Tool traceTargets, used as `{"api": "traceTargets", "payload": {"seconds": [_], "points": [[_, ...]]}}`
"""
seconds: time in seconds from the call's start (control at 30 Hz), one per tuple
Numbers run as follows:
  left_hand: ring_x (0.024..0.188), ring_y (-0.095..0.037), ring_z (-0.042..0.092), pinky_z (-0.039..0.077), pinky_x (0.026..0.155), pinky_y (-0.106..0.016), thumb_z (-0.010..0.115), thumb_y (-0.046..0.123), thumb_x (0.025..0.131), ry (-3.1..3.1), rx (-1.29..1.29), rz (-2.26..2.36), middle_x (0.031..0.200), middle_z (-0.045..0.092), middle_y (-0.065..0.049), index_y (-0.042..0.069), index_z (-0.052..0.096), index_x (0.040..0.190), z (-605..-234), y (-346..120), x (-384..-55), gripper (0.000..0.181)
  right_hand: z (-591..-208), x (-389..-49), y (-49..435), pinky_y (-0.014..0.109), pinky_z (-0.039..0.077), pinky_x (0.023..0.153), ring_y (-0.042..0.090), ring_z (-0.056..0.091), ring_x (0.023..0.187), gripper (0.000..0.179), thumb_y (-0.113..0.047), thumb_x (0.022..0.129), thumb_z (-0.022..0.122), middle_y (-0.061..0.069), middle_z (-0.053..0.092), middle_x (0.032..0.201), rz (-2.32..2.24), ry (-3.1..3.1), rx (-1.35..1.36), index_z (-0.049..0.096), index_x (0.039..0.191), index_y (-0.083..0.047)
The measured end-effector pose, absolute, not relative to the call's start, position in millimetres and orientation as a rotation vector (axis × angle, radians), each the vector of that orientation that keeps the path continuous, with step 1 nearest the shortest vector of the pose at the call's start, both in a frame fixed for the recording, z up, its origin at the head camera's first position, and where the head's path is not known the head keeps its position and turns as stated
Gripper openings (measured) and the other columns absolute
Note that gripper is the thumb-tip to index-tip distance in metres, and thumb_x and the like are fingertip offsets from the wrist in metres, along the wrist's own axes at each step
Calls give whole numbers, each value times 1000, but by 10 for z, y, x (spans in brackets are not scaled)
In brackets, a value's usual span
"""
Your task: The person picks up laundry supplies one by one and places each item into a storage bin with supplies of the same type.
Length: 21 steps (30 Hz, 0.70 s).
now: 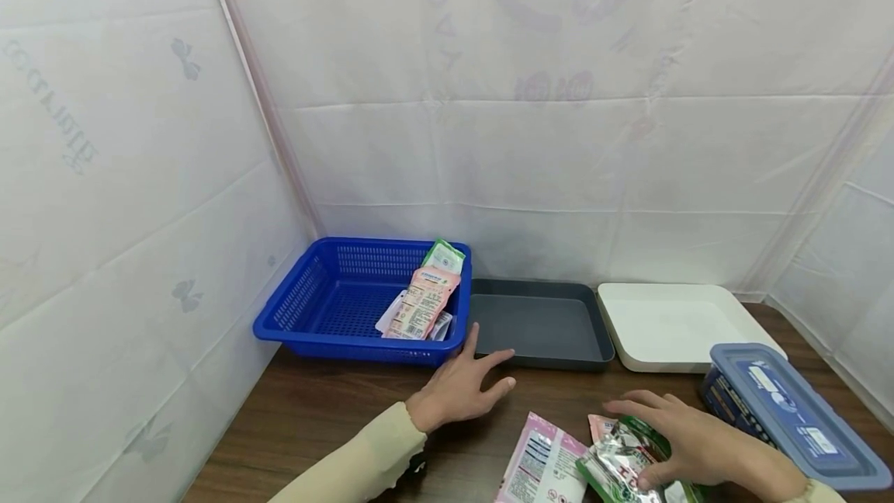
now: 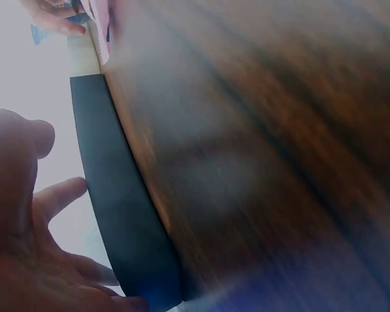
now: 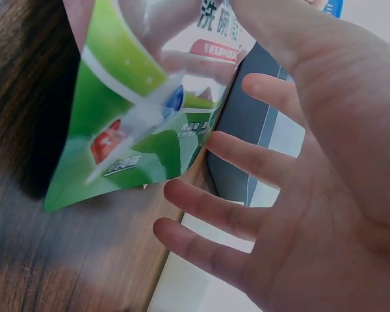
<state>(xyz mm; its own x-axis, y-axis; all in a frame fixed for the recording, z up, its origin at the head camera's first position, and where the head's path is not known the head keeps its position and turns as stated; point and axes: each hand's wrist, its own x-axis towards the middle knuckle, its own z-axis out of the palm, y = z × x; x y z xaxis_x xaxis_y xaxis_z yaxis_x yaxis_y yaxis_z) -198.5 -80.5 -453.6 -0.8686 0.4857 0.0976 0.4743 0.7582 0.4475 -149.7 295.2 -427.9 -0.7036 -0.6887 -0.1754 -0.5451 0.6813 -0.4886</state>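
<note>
My left hand (image 1: 461, 385) is spread at the front rim of the dark grey tray (image 1: 538, 323), beside the blue basket's corner. It holds nothing, and in the left wrist view its fingertips overlap the tray's side (image 2: 117, 188). Over a green and silver pouch (image 1: 618, 463) at the front right reaches my right hand (image 1: 687, 441). The right wrist view shows its fingers extended along the edge of the green pouch (image 3: 136, 146). A pink and white packet (image 1: 541, 463) lies just left of that pouch, and a pink corner of another packet (image 1: 601, 427) pokes out behind it.
The blue basket (image 1: 328, 348) at the left holds several packets, a pink pouch (image 1: 424, 301) among them. A white tray (image 1: 670, 367) stands right of the grey one. A box with a blue-grey lid (image 1: 796, 410) is beside my right hand. White sheeting (image 1: 545, 154) encloses the table.
</note>
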Motion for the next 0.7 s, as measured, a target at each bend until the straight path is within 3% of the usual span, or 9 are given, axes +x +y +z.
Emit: {"api": "traceTargets", "payload": {"seconds": [0.17, 0.43, 0.7], "points": [[123, -41, 62, 57, 87, -46, 53, 55, 103, 2908, 818, 702, 165, 18, -32, 34, 54, 151, -4530, -825, -1986, 52, -4268, -1511, 2970, 47, 54, 76, 57, 47, 126, 83, -55, 83, 76, 22, 45, 149, -551, 2526, -929, 46, 154, -22], [131, -44, 55, 55, 94, -50, 53, 55, 103, 2884, 814, 693, 165, 19, -31, 36, 52, 151, -4519, -848, -1984, 52, -4264, -1515, 2943, 57, 52, 76, 58, 45, 128, 82, -49, 82, 79, 24, 43, 150, -565, 2490, -869, 47, 153, -21], [138, -46, 47, 52, 99, -54, 54, 54, 103, 2881, 792, 683, 165, 19, -31, 38, 51, 152, -4530, -858, -1987, 52, -4266, -1523, 2906, 50, 54, 75, 53, 50, 123, 82, -52, 80, 78, 19, 47, 146, -527, 2517, -877, 50, 150, -21]]}}
